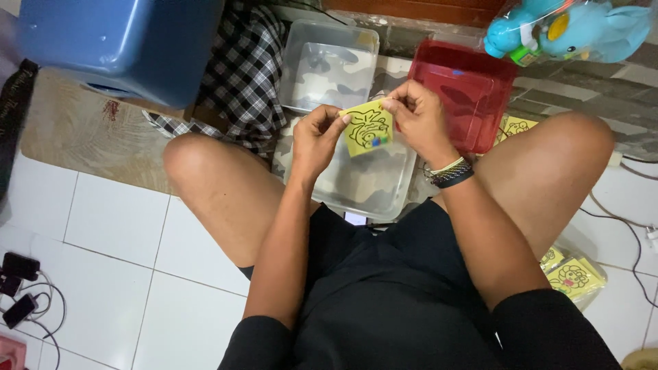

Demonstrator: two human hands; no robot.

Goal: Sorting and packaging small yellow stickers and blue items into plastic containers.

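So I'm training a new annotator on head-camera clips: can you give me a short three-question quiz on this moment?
1. True or false: both hands pinch the yellow card.
2. Which tub lies directly under the card? A) the red tub B) the nearer clear tub C) the blue stool
3. Which wrist wears the bracelets?

Key: 1 true. 2 B. 3 the right wrist.

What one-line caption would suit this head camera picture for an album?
Seated on a tiled floor, left hand and right hand hold a yellow cartoon card above a clear plastic tub.
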